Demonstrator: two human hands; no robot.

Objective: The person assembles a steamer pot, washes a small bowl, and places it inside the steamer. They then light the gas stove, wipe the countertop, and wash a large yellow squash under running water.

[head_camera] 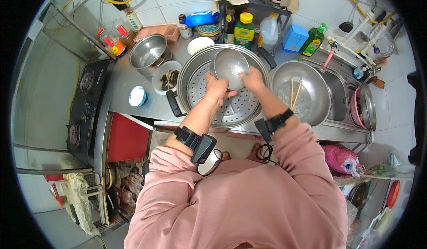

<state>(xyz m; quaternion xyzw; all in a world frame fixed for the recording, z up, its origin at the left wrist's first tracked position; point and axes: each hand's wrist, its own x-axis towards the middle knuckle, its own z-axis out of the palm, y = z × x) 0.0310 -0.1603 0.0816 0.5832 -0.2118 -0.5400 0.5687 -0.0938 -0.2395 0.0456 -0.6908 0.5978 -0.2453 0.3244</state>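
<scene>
A small stainless steel bowl is tilted over a wide steamer pot, its shiny inside facing me. My left hand grips the near rim at the lower left, thumb on the edge. On the right side, my right hand is at the rim; it is slightly blurred and its fingertips reach over the bowl's edge. Below the bowl lies the steamer's perforated metal plate, partly covered by my left hand and forearm. A black side handle sticks out at the pot's left.
Right of the pot, a large metal basin holds two chopsticks, beside the sink. To the left are a bowl of dark food strips, a steel pot, a small blue-white tub and a gas stove. Bottles line the back.
</scene>
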